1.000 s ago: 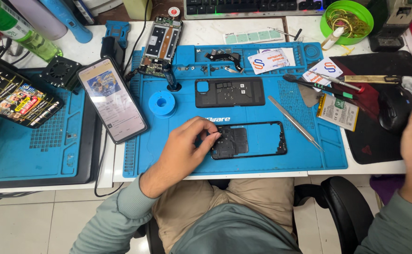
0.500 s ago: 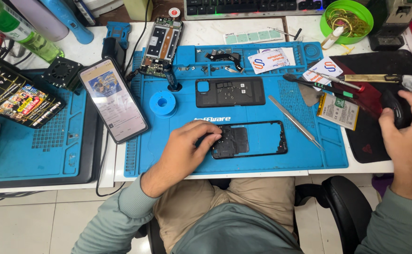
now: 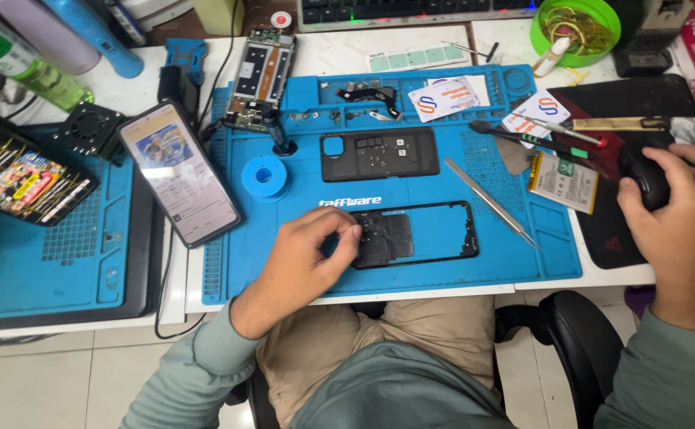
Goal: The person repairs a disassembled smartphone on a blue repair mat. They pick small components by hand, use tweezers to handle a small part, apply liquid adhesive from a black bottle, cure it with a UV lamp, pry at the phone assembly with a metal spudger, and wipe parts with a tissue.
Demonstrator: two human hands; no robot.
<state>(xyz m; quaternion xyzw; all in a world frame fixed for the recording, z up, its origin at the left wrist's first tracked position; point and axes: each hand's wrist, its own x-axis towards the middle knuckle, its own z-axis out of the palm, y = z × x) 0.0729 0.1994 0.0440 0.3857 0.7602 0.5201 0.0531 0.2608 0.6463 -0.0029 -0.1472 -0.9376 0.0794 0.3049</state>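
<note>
A white workbench carried a large blue silicone repair mat (image 3: 443, 262) across the middle of the frame, with tiled floor showing at the lower left. Nearest the camera, at lower centre, the left hand (image 3: 304, 258) lay on the mat, its fingertips pinched on the left end of a black phone frame with its inner plate (image 3: 411, 236), which lay flat on the near edge of the mat. At the right edge, the right hand (image 3: 673, 210) was cupped over a black computer mouse (image 3: 641, 175) on a dark mouse pad (image 3: 633, 99), fingers draped loosely around it.

Between the two hands, slim metal tweezers (image 3: 492, 202) lay diagonally on the mat. Just beyond the frame sat a black plastic phone back cover (image 3: 379, 153), with a blue tape roll (image 3: 265, 177) to its left. Left of the mat, a lit smartphone (image 3: 179, 171) lay tilted. A small white phone battery (image 3: 563, 181) rested near the mat's right edge, possibly overlapping it. Farther back, at upper centre, an opened phone with exposed boards (image 3: 262, 75) lay beside a green bowl (image 3: 574, 32) in the upper right corner.
</note>
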